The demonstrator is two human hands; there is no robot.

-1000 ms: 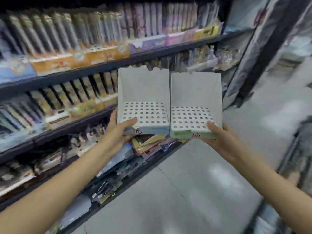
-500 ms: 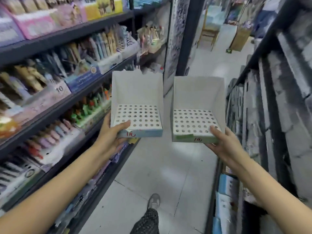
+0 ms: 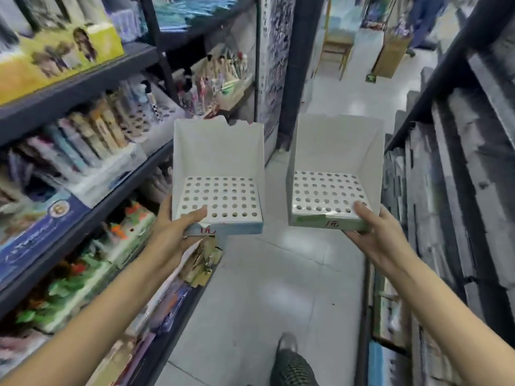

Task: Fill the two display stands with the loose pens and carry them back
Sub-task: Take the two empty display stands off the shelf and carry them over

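White stands (image 3: 218, 174) (image 3: 334, 168) held; one per hand (image 3: 172, 227) (image 3: 381, 235).

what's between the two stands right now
Nothing is held between the left stand and the right stand; the head view shows only floor through the gap.

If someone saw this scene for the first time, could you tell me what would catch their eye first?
Two empty white cardboard display stands with perforated hole grids fill the middle: the blue-fronted stand gripped by the left hand, the green-fronted stand by the right hand. Neither holds a pen. They hang above a pale tiled aisle floor, with dark shelves of colourful stationery on the left.
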